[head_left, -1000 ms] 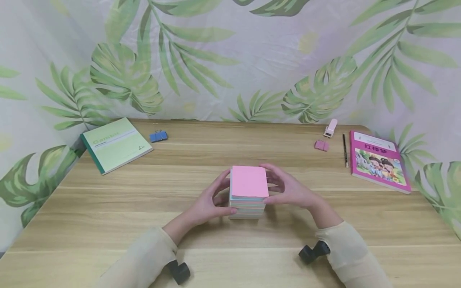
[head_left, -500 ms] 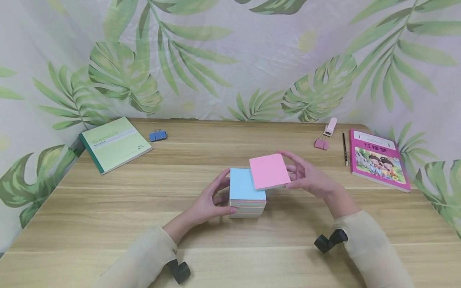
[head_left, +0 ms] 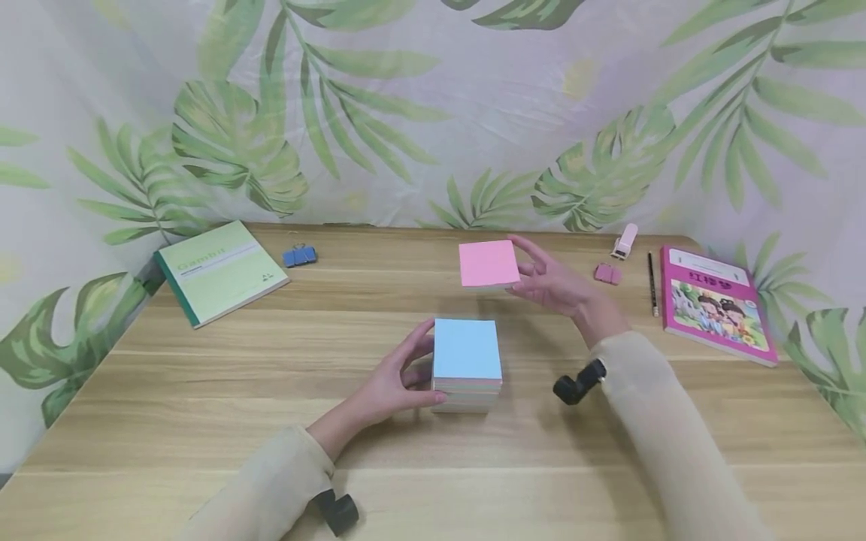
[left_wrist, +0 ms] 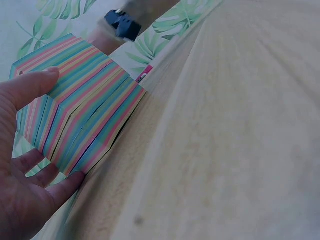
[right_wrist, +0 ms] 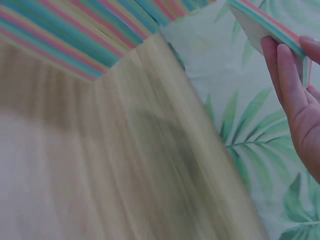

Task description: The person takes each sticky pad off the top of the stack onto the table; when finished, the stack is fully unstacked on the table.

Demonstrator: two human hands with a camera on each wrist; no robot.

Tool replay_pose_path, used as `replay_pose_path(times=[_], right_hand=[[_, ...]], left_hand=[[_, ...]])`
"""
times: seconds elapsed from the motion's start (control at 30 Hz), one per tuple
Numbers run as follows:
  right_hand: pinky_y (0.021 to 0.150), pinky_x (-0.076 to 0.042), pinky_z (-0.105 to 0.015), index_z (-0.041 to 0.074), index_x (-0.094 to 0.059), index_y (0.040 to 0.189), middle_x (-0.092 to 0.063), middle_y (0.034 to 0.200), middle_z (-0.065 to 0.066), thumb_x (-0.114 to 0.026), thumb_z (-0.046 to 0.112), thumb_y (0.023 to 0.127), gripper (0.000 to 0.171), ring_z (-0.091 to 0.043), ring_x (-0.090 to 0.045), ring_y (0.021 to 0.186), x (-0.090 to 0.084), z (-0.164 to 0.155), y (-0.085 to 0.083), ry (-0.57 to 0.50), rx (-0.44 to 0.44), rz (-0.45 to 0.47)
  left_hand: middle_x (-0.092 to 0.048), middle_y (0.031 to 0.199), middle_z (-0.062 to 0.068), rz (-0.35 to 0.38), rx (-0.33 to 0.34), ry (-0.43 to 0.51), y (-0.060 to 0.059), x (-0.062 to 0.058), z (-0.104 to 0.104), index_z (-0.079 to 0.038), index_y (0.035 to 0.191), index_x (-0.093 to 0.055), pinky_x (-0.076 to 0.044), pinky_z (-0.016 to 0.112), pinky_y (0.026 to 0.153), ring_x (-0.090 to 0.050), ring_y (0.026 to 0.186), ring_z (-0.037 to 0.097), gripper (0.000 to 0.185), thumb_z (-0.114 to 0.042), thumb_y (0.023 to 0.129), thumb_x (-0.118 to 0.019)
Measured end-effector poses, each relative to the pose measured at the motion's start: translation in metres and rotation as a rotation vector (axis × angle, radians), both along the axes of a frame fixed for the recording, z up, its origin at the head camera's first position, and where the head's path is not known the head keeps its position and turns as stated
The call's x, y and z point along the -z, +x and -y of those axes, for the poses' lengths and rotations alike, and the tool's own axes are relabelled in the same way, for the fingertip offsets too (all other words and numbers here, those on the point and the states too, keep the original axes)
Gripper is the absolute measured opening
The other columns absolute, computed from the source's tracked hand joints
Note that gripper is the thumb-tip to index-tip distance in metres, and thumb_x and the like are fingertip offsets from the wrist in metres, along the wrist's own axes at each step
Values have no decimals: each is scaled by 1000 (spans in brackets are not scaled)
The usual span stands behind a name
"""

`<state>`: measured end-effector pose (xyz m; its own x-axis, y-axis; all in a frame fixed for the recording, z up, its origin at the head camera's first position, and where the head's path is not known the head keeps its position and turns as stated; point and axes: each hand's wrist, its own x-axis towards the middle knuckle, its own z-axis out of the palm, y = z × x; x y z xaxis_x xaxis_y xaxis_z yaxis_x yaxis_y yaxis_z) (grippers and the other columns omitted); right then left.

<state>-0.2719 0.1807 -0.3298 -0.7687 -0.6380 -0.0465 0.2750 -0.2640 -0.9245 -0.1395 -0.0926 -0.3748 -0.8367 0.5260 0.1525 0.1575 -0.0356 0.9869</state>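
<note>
Readable text: green notebook [head_left: 219, 271] at the table's back left is showing "Gambit" on its cover. The pink book [head_left: 716, 303] at the right is showing Chinese characters up top and cartoon children below; characters too small to read reliably.

Left hand [head_left: 391, 385] is gripping the note block [head_left: 467, 365], now blue on top, sitting mid-table [head_left: 203, 391]. Thumb is lying against the near left corner, fingers curling round the far left side. Left wrist view is showing the striped multicolour edges, thumb at the top, fingertips [left_wrist: 65, 182] at the base where the block is meeting the wood.

Right hand [head_left: 551, 282] is holding a thin pink-topped slab of notes [head_left: 489, 264] up off the table, behind the block and well apart from it. Slab is sitting at the fingertips, left of the palm, pinched by its right edge. Right wrist view is showing fingers [right_wrist: 287, 75] lying along its underside.

Blue binder clip [head_left: 298, 256] is lying just beside the notebook. Pink clip [head_left: 604, 273], small pink stapler-like item [head_left: 623, 240] and pencil [head_left: 652, 282] are lying between the right hand and the pink book.
</note>
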Motion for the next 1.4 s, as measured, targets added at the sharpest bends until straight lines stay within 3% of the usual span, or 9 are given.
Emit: replay_pose_path(times=[0.23, 0.33, 0.57, 0.83, 0.97, 1.07, 1.2, 1.33, 1.4], right_hand=[[80, -44, -29, 26, -12, 139, -21, 133, -22, -33, -24, 79, 81, -24, -53, 92, 13, 26, -28, -13, 69, 149], [78, -45, -28, 27, -10, 139, -18, 136, -21, -33, -24, 79, 82, -23, -55, 88, 20, 36, -38, 8, 78, 174], [97, -26, -41, 25, -4, 139, -18, 137, -20, -37, -22, 80, 83, -22, -55, 85, 37, 59, -54, 101, 84, 149], [75, -47, -28, 25, -2, 139, -15, 138, -21, -37, -24, 77, 87, -24, -55, 85, 53, 77, -59, 100, 63, 188], [77, -47, -29, 24, -2, 140, -16, 138, -21, -39, -23, 77, 87, -24, -56, 85, 57, 80, -61, 146, 54, 161], [82, -44, -32, 25, -1, 139, -15, 138, -20, -40, -23, 77, 88, -24, -55, 89, 58, 82, -62, 180, 41, 152], [90, -37, -36, 25, 4, 139, -7, 140, -19, -38, -22, 79, 87, -32, -43, 107, 55, 86, -64, 186, 4, 162], [97, -25, -40, 22, 9, 138, 1, 141, -18, -34, -17, 83, 80, -34, -21, 122, 48, 86, -66, 186, -57, 168], [99, -21, -40, 20, 10, 138, 0, 141, -18, -33, -15, 85, 76, -33, -17, 124, 44, 84, -67, 195, -77, 162]], left_hand=[[-28, 131, 17, -1, 14, -7, 2, 2, -2, -16, 139, -13, -35, 44, 90, -37, 112, 36, 91, 5, 69, -68], [-28, 131, 17, -8, 12, -12, 2, 3, -2, -15, 139, -13, -35, 44, 90, -37, 112, 37, 91, 4, 69, -68], [-28, 131, 18, -7, 18, -4, 4, 2, -1, -17, 138, -14, -35, 44, 89, -38, 112, 37, 90, 5, 69, -68], [-30, 130, 17, -29, 16, -23, 6, 3, -1, -19, 138, -15, -35, 44, 90, -33, 116, 34, 91, 3, 69, -69], [-30, 131, 15, -32, 6, -33, 6, 3, -1, -21, 138, -16, -35, 42, 91, -32, 117, 31, 91, 1, 69, -70], [-29, 131, 14, -47, 7, -28, 1, 12, 1, -23, 138, -15, -35, 41, 90, -32, 117, 30, 92, 1, 69, -70], [-30, 131, 12, -60, 9, -14, -6, 24, 4, -28, 138, -16, -37, 37, 89, -36, 115, 30, 93, -1, 68, -71], [-29, 131, 14, -61, 1, -13, -3, 18, 5, -26, 138, -16, -37, 38, 89, -37, 114, 32, 92, -1, 69, -71], [-29, 131, 15, -57, -7, -17, 0, 12, 6, -23, 138, -15, -36, 39, 90, -36, 114, 33, 91, 0, 69, -70]])
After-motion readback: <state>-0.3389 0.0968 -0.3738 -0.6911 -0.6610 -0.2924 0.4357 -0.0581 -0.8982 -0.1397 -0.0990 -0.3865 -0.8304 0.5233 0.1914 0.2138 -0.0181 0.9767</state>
